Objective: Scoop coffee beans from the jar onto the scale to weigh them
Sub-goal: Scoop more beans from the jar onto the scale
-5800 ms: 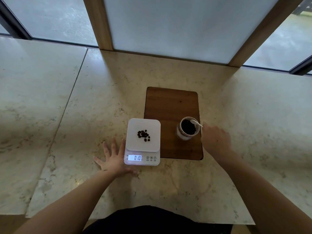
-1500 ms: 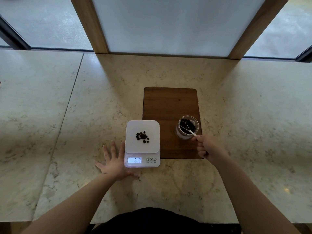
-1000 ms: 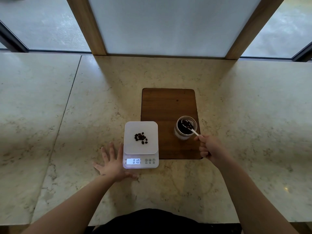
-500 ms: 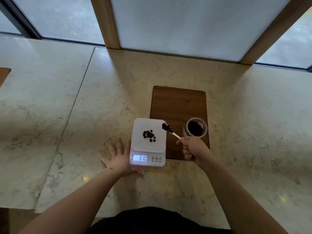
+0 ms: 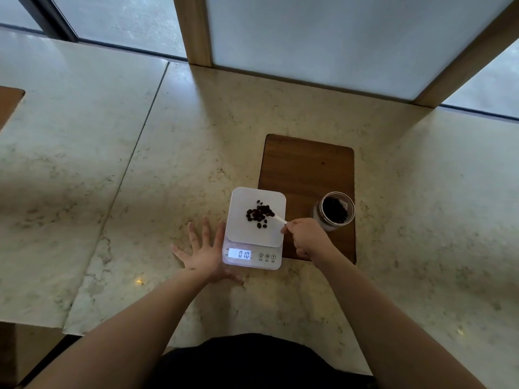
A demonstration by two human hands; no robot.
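A white digital scale (image 5: 241, 234) sits on the marble counter, its lit display reading 0.10. A pile of dark coffee beans (image 5: 259, 214) lies on its platform. My right hand (image 5: 307, 237) pinches a small white spoon (image 5: 279, 219) whose bowl is tipped over the pile. An open glass jar (image 5: 334, 211) of beans stands to the right on a wooden board (image 5: 307, 169). My left hand (image 5: 202, 252) lies flat on the counter, fingers spread, touching the scale's left side.
The marble counter (image 5: 140, 192) stretches wide to the left with a seam running diagonally. A wooden post (image 5: 193, 29) and window panels close off the back. A brown wooden corner (image 5: 8, 102) shows at the far left. The counter's front edge is near my body.
My right hand carried the loaded spoon from the jar over to the scale and tipped it; the bean pile on the platform has grown. My left hand has stayed in place.
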